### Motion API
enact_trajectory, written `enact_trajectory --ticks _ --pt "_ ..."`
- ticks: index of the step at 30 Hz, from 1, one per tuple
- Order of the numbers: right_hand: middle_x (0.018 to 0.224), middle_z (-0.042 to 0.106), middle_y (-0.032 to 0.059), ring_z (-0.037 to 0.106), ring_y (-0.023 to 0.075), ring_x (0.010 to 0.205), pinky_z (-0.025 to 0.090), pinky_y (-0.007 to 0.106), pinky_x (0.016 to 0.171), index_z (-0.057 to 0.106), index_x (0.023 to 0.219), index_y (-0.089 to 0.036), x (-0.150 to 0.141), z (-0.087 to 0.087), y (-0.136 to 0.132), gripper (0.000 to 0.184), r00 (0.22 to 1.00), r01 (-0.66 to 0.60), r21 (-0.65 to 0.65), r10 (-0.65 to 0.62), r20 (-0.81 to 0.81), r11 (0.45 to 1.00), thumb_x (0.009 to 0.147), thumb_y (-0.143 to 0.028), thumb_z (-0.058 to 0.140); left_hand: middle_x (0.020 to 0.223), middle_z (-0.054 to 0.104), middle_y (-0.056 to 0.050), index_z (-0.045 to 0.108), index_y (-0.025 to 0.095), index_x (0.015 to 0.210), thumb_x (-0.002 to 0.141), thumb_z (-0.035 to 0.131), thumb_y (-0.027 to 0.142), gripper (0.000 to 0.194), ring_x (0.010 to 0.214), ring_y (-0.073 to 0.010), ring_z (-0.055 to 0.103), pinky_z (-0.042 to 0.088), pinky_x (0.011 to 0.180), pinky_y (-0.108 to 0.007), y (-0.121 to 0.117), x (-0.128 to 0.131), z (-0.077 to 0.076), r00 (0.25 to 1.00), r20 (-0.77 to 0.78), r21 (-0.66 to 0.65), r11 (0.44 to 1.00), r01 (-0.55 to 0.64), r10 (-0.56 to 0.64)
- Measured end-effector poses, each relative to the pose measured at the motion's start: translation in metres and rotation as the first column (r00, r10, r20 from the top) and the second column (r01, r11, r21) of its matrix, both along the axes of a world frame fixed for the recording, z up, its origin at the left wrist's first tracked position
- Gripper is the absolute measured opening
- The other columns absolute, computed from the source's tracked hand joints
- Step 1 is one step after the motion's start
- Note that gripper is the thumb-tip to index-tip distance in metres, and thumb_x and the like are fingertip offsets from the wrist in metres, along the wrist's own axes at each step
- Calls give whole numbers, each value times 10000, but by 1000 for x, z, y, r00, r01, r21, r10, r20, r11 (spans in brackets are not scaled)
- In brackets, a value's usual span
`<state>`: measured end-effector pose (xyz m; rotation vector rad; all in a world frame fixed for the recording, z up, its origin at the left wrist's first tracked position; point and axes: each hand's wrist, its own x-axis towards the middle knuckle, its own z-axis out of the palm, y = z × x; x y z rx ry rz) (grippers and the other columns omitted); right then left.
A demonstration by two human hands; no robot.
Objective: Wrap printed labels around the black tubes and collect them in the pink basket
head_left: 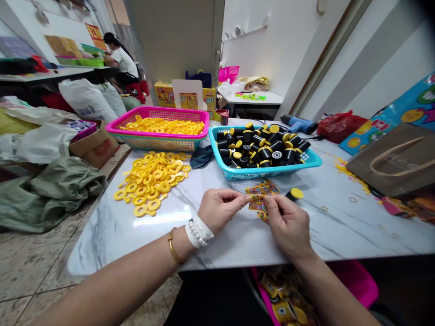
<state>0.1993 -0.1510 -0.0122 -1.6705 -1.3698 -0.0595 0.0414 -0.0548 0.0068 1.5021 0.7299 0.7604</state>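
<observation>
My left hand [222, 210] and my right hand [288, 224] meet over the near part of the marble-patterned table [224, 253]. Both are closed in a pinch on a small printed label [257, 204], orange and multicoloured, stretched between the fingertips. More such labels [265, 186] lie on the table just beyond it. Beside my right hand a black cylinder with a yellow cap [296, 194] lies on its side. Behind stands a blue basket [268, 173] full of similar black cylinders with yellow caps [265, 153].
Left on the table is a pile of yellow ring-shaped pieces [152, 181]. Behind it, a pink basket [113, 128] holds more. A dark cloth [201, 157] lies between the baskets. Rightward are a paper bag [390, 158] and a blue tool [299, 123]. Below sits a pink bin [363, 285]. A person [124, 63] sits far left.
</observation>
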Motion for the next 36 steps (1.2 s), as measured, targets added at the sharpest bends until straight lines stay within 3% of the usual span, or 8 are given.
enact_trajectory --ticks 7,15,18,23,25,28,31,36 --pt "672 624 -3 569 126 608 422 245 600 639 771 -184 -7 -6 5 232 994 -94 24 93 49 995 969 -278 566 748 690 -48 795 163 705 690 819 258 99 690 -131 580 456 645 -240 4 0 -1 998 33 107 993 -49 45" --pt "675 616 8 586 139 622 451 259 608 623 764 -187 -10 -4 6 207 980 -151 38 144 137 988 960 -233 572 517 591 20 760 129 772 734 793 311 189 415 -53 410 281 428 -194 9 1 -2 995 7 -312 945 96 -99" --pt "841 680 69 648 197 788 516 314 723 680 913 -186 13 6 2 151 956 -146 4 140 258 989 951 -294 582 564 635 -3 755 114 760 723 800 260 157 388 -34 381 204 392 -194 12 1 -1 983 -34 -436 888 145 -178" --pt "1233 658 167 640 349 1064 505 542 940 698 1171 -190 89 5 -3 328 874 133 -178 -31 486 975 874 -303 619 707 716 -71 731 94 734 741 782 210 127 419 -27 426 109 385 -193 17 2 3 984 -13 -586 798 138 -179" --pt "1076 721 135 689 312 926 550 514 873 733 1069 -193 105 0 -7 253 920 128 -246 -22 392 961 866 -270 604 745 726 -88 722 80 728 729 790 188 128 429 -18 416 105 383 -184 20 1 3 986 29 -630 763 143 -161" --pt "979 753 83 721 242 790 604 428 784 703 1120 -208 93 -3 -15 300 996 20 -184 -35 -79 983 849 -335 680 750 720 -89 708 66 733 717 797 161 131 426 -7 385 112 372 -162 24 1 2 988 90 -674 723 151 -122" --pt "1051 764 54 747 212 858 627 370 795 673 1162 -241 55 0 -18 360 802 -172 3 141 -581 985 833 -366 743 831 728 -100 700 62 767 729 794 161 141 420 6 368 116 355 -140 26 1 0 982 150 -696 694 185 -111" --pt "1087 770 39 736 196 980 612 309 860 719 1087 -253 8 5 -6 288 647 -254 125 264 -715 959 816 -323 785 789 694 -59 677 65 780 759 757 116 97 407 15 365 154 340 -108 25 1 4 984 167 -735 658 165 -60"
